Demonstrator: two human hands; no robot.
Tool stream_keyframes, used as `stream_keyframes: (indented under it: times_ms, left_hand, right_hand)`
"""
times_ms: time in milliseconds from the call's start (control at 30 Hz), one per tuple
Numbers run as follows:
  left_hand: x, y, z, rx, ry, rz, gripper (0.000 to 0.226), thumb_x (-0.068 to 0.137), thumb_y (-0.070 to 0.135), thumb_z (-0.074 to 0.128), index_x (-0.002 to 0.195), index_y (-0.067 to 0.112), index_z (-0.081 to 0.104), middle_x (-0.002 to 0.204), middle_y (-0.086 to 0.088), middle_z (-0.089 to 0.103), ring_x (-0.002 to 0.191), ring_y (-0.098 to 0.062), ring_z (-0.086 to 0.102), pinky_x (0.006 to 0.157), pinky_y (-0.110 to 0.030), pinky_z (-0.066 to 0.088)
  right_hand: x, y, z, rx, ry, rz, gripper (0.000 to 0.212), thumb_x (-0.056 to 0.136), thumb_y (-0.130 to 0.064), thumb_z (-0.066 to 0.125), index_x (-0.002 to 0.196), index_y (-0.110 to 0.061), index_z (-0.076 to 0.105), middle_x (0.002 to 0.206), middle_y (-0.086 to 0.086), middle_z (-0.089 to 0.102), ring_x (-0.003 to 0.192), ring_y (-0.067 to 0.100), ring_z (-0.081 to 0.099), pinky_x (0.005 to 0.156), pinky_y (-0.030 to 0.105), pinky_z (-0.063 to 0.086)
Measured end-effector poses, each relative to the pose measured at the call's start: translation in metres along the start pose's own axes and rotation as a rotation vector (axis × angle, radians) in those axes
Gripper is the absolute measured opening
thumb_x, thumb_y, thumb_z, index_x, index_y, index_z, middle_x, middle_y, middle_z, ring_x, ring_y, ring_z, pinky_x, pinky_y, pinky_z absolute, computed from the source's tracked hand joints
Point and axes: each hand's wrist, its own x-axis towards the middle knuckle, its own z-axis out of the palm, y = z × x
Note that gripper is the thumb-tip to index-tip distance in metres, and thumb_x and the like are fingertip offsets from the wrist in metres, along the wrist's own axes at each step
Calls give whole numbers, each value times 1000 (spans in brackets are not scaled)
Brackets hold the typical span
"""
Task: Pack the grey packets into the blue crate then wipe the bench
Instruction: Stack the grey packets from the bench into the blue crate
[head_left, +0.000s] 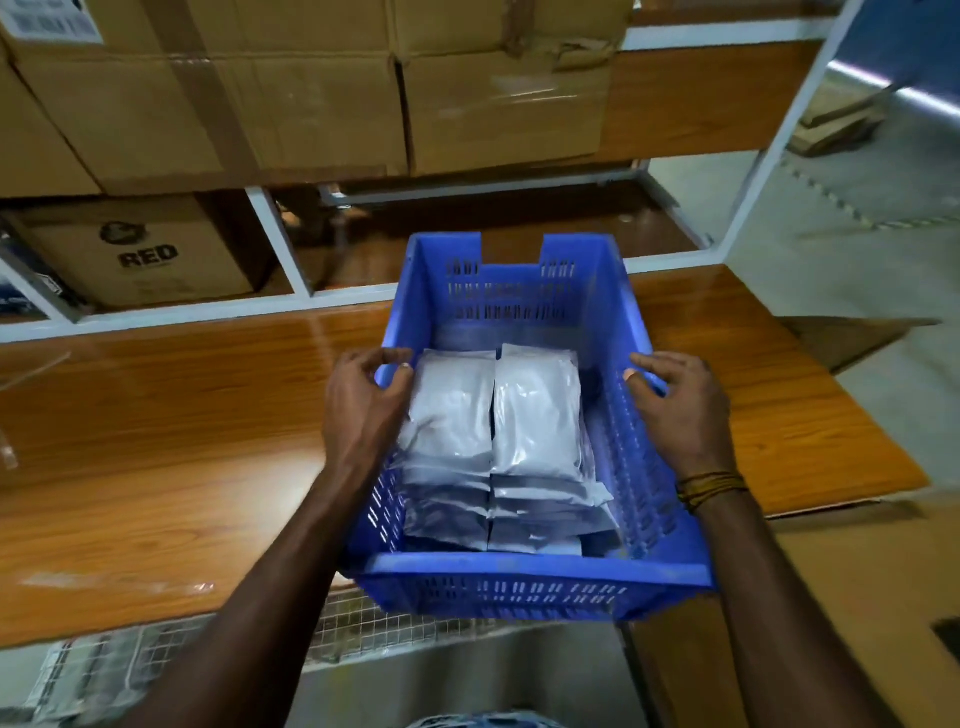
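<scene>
Lengthwise, blue crate (524, 571) runs away from viewer on wooden counter (156, 441), holding two side-by-side stacks of grey packets (493, 431), w/ left hand (363, 410) & right hand (680, 405) loosely curled at its side rims, gripping nothing.

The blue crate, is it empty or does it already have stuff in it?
Partly filled: grey packets lie stacked in two rows inside the blue crate, below its rim.

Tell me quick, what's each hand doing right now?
Left hand: open, fingers loosely curled at the blue slotted plastic crate's left rim, holding nothing.
Right hand: open, fingers resting on its right rim.
</scene>
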Motion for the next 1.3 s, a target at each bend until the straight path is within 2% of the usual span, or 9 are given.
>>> stream_keyframes:
  times_ms: [300,433,633,800,933,1000,1100,1200,1300]
  left_hand:
    - [-32,-14,-69,-167,-187,156,18,93,21,63,106,26,74,123,3,64,107,-11,59,83,-17,43]
    - [-45,-19,-84,-215,-303,267,19,93,19,63,105,28,74,119,5,66,105,-12,61,77,-11,40]
    - [-73,-2,-83,-303,-546,422,20,89,31,63,105,31,74,117,8,66,105,-14,62,85,-36,51]
    - [-112,30,-64,-317,-711,557,20,90,19,67,103,33,74,119,6,61,105,-10,56,81,-24,40]
    - [-147,62,-41,-399,-782,631,22,88,15,66,98,32,75,110,6,64,100,-8,58,76,-7,37]
    - [-165,84,-26,-442,-813,662,20,88,11,64,94,27,74,95,18,63,83,-1,57,66,-6,37]
    - [-191,117,13,-458,-865,698,19,88,10,62,93,23,75,78,19,60,46,0,47,46,-10,29]
    - [-215,152,60,-465,-877,757,17,86,10,63,94,15,77,83,11,65,57,1,51,54,-6,33]
    - [-238,186,110,-471,-883,795,16,86,12,63,93,10,77,95,4,73,82,2,59,69,-11,41]
  right_hand:
    - [-125,-52,-26,-72,199,123,26,90,-17,69,115,-11,72,119,13,62,109,21,60,93,22,41]
    - [-185,-76,-43,-113,301,207,28,91,-19,68,118,-12,71,121,9,63,104,8,53,96,24,44]
    - [-273,-96,-77,-187,488,377,29,93,-20,67,121,-15,69,125,5,60,100,-3,48,98,18,42]
    - [-328,-107,-115,-238,675,481,35,85,-31,66,116,-15,72,115,2,64,97,8,58,93,16,42]
    - [-361,-109,-149,-273,806,555,45,80,-37,56,115,-15,73,113,4,67,96,21,65,97,28,47]
    - [-373,-103,-167,-289,862,578,47,80,-40,55,115,-15,73,115,6,69,96,24,66,98,34,48]
    - [-378,-79,-195,-284,938,615,50,79,-44,54,114,-14,74,116,7,71,95,23,67,92,23,44]
    - [-370,-43,-228,-269,987,648,45,82,-37,58,112,-9,74,115,10,71,105,20,66,88,8,36]
    - [-357,-1,-262,-268,1008,678,35,87,-29,64,113,-7,74,116,12,71,109,22,65,92,12,37]
